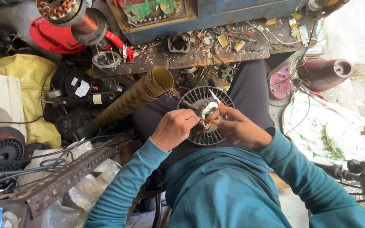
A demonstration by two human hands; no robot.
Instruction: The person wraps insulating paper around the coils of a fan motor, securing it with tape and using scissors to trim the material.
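A round black finned fan-motor housing point(196, 99) rests on my lap, with a pale metal part at its centre. My left hand point(173, 128) is closed, pinching a thin yellow wire point(205, 120) over the housing. My right hand point(236, 126) grips a small cutter with orange handles point(216, 99), its silver blades pointing up and away, and its fingers also touch the yellow wire. Both hands meet right above the housing's lower half.
A tan ribbed tube point(138, 95) leans at my left knee. A cluttered wooden bench point(208, 52) with wire scraps lies ahead, a copper-wound stator point(85, 23) at upper left. A perforated metal angle bar point(64, 177) crosses lower left. A maroon cylinder point(324, 71) and a printed sack sit to the right.
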